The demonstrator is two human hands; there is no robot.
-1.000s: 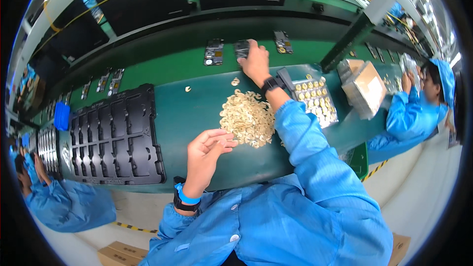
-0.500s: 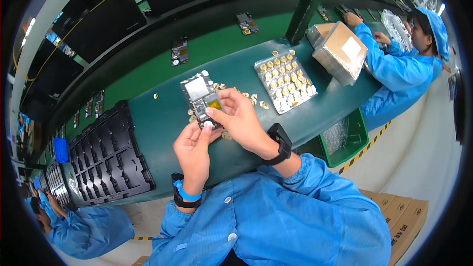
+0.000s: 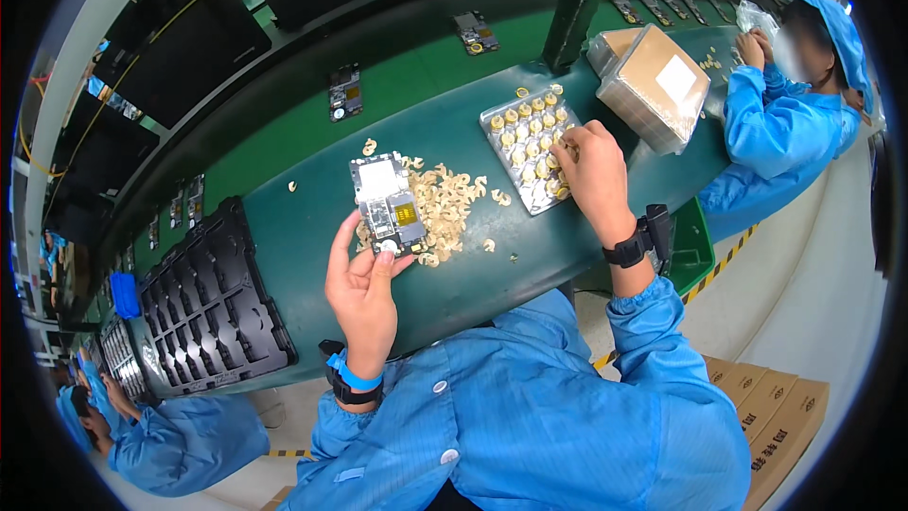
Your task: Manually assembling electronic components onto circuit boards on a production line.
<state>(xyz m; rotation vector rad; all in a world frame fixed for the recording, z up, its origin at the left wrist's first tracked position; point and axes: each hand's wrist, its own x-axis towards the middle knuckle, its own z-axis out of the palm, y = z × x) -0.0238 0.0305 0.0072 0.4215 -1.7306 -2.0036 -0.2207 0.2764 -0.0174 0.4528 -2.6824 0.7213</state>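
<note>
A circuit board with a pale square label and a yellow-marked patch is held up by its lower end in my left hand. The thumb lies near a white round part there. Beside and partly behind the board spreads a pile of small cream-coloured curved pieces. My right hand reaches over the right side of a clear tray filled with rows of round, yellow-topped parts. Its thumb and fingers are drawn together at those parts; anything between the fingertips is hidden.
More circuit boards lie on the green strip beyond the table. Black moulded trays stand at left, wrapped cardboard boxes at back right beside a post. Co-workers in blue sit at both sides. A green bin is below the right edge.
My right hand has left the circuit board and moved right to the tray of round parts. My left hand keeps the board, and the cream pile shows more. The right co-worker's hands have moved together.
</note>
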